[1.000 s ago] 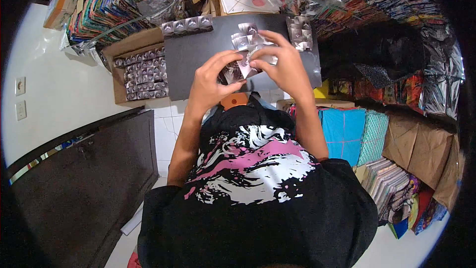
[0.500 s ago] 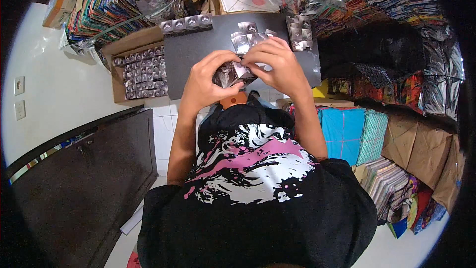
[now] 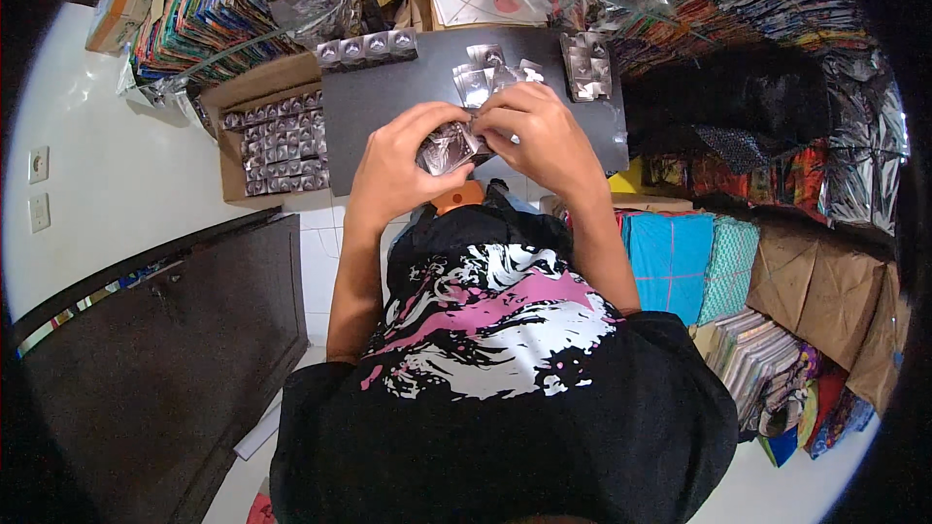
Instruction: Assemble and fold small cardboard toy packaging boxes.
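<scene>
- Over the near edge of the dark board (image 3: 388, 102), both hands have come down and drawn in towards the body; a second ago they were raised higher above the board.
- The left hand (image 3: 393, 170) is curled narrow around a small shiny foil packet (image 3: 447, 147), thumb on top, fingers wrapped underneath.
- The right hand (image 3: 539, 136) is closed in too, its fingertips pinching the packet's right edge, touching the left hand's thumb.
- The packet itself has dropped with the hands: it now sits between them just short of the board's near edge, crumpled-looking, where earlier it was held up and more spread out. That reads to me as folding or pressing the packet shut, well under way rather than just begun.
- On the board beyond the hands, a loose pile of packets (image 3: 490, 78) lies where it lay before; nothing taken from it in this last second.
- At the board's far left corner, a short row of packets (image 3: 367, 47) stands unchanged; at its far right, a small stack (image 3: 585, 66) too.
- Left of the board, the cardboard box (image 3: 267, 141) holds rows of the same silvery packets, untouched.
- Whether the packet in hand is sealed, I cannot tell; fingers cover its edges.
</scene>
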Action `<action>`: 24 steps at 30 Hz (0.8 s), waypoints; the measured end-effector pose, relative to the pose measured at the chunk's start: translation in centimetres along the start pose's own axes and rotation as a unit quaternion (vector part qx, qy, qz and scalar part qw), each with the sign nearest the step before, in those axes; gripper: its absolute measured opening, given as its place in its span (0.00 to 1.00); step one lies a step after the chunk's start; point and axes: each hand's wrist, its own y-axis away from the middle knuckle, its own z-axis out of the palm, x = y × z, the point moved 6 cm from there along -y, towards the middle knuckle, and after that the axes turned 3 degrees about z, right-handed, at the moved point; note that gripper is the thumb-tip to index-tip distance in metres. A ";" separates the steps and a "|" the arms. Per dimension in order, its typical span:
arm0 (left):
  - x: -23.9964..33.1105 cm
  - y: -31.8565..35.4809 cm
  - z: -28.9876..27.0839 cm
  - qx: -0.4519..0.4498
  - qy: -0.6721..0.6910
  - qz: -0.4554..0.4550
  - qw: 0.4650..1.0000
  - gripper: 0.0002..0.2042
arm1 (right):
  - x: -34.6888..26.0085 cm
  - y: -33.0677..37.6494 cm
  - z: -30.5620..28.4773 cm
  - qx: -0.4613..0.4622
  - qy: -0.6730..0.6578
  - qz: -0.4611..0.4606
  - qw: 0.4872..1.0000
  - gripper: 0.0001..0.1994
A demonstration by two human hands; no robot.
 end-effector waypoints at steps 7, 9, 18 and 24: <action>0.4 0.0 -0.2 0.022 -0.011 0.003 1.000 0.26 | -0.2 0.0 -0.3 0.027 0.023 -0.001 0.999 0.06; 0.5 0.0 -0.2 0.023 -0.007 0.001 1.000 0.26 | -0.1 0.0 -0.3 0.002 -0.005 0.011 1.000 0.08; 0.3 0.1 0.2 0.014 -0.043 -0.033 0.998 0.26 | -0.9 0.5 0.0 -0.031 0.028 0.018 0.999 0.22; -7.9 2.6 4.3 0.247 0.593 -0.318 0.697 0.21 | -0.4 -0.2 -5.5 0.215 -0.100 0.055 0.970 0.13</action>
